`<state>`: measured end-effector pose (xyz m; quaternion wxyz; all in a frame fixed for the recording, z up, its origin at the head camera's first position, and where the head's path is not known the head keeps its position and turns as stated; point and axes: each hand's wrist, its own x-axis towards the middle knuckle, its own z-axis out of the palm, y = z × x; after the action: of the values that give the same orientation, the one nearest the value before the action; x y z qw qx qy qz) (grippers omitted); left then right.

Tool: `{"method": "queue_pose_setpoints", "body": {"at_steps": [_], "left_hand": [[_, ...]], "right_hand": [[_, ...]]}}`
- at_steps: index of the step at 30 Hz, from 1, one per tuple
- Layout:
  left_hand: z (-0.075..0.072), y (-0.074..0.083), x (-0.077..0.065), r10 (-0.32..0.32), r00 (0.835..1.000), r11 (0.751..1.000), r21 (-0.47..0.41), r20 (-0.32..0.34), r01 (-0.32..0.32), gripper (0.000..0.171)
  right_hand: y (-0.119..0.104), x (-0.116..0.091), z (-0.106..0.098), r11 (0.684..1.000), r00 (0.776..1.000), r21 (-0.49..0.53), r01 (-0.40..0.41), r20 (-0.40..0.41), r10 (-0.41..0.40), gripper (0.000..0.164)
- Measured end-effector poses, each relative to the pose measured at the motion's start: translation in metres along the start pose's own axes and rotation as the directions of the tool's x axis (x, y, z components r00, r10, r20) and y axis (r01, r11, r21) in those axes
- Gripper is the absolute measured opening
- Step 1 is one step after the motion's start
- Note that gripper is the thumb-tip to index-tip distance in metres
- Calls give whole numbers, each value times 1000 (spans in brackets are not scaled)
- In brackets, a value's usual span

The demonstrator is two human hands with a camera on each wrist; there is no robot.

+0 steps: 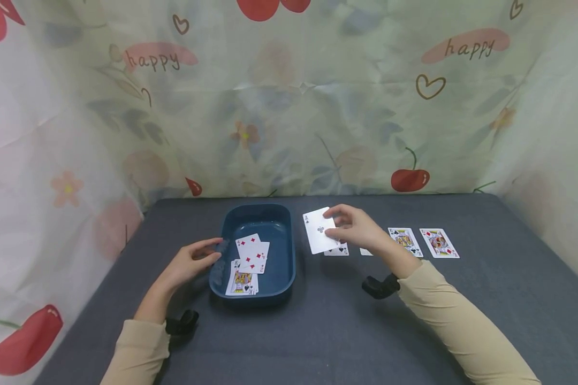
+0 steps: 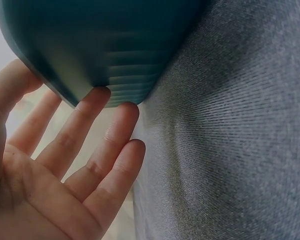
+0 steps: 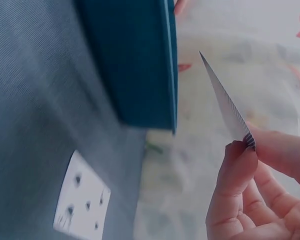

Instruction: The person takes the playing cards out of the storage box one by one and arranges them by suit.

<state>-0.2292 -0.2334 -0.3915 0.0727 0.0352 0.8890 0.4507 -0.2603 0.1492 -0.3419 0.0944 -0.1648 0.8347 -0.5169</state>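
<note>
My right hand (image 1: pixel 354 227) pinches an ace of clubs playing card (image 1: pixel 316 235) between thumb and fingers, raised above the table just right of a blue plastic bin (image 1: pixel 293 256). In the right wrist view the held card (image 3: pixel 225 102) appears nearly edge-on. My left hand (image 1: pixel 192 261) is at the bin's left side. The left wrist view shows its fingers (image 2: pixel 122 120) loosely extended against the bin's outer wall (image 2: pixel 90 30). Inside the bin lie several face-up cards, among them diamonds (image 1: pixel 256 256) overlapping a king (image 1: pixel 241 282).
Right of the bin, a row of face-up cards lies on the grey cloth-covered table (image 1: pixel 318 331): a spotted black card (image 3: pixel 82 197), one mostly hidden by my right hand, a black king (image 1: pixel 405 240) and a red king (image 1: pixel 439 243). A patterned curtain (image 1: pixel 298 107) hangs behind.
</note>
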Motion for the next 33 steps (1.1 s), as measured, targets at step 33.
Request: {"method": "queue_pose_setpoints", "body": {"at_steps": [33], "left_hand": [[0,-2,0,2,1000,1000,-1,-6,-2,48]], "right_hand": [[98,-89,-90,982,989,-129,-139,-74,130,54]]}}
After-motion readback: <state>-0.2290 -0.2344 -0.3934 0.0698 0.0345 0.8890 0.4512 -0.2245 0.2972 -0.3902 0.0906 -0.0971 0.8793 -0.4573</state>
